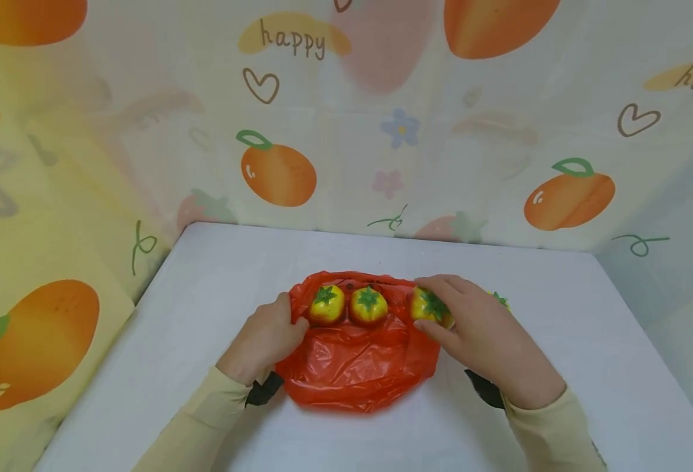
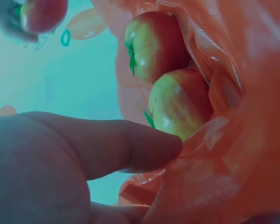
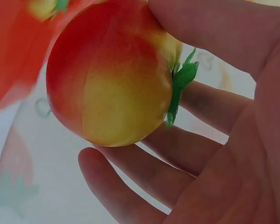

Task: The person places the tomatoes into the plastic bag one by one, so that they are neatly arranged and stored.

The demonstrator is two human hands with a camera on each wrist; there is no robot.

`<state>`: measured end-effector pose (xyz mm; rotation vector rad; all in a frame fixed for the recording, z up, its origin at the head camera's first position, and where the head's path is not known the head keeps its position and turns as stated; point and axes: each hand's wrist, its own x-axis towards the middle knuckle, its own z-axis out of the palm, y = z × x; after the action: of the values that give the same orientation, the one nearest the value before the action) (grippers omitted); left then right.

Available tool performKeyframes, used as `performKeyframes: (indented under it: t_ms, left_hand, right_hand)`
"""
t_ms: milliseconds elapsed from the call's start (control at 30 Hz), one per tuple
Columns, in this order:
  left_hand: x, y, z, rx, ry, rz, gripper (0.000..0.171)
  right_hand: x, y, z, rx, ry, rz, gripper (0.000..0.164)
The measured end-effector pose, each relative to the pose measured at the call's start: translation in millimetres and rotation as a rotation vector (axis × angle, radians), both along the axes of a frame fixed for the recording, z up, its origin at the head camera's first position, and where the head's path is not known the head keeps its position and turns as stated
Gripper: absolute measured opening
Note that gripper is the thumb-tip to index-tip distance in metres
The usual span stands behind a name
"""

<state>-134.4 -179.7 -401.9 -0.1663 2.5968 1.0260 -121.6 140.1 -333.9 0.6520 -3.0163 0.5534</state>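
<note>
Mid-frame, a red bag (image 1: pixel 358 367) holding two fruits (image 1: pixel 368 308) is gripped by the left hand (image 1: pixel 271 334); a third fruit (image 1: pixel 427 305) is grasped by the right hand (image 1: pixel 478 328), behind which another fruit (image 1: pixel 501 300) seems mostly hidden.

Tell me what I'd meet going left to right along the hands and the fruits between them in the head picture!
Left hand, first fruit, second fruit, third fruit, right hand.

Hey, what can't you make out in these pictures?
Head: most of the rightmost fruit, behind the right hand.
Head: the bottom inside the red bag, hidden by its own plastic.
Left wrist: most of the right hand, blurred and cut off by the left edge.
Right wrist: most of the red bag, beyond the left edge.
</note>
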Motion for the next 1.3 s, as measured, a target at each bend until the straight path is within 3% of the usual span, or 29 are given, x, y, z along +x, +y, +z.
performKeyframes:
  t_ms: [300,600,900,1300]
  left_hand:
    - [-1.1,-1.5,0.0,0.003,-0.004,-0.015,0.048]
    - [-1.2,-4.8,-2.4,-0.004,0.03,-0.023,0.043]
    - [-2.2,-6.3,-1.2,-0.043,0.038,-0.051,0.047]
    - [-3.0,-6.0,0.3,-0.038,0.02,-0.052,0.048]
  right_hand:
    - [3.1,-59.7,-4.2,0.03,-0.035,0.077,0.065]
    - [2.6,-102.7,-36.8,0.029,-0.138,0.219,0.06]
    - [-0.8,-124.0,-62.0,0.07,-0.188,0.273,0.053]
    - [-2.6,-129.9,-72.2,0.092,-0.182,0.285,0.053]
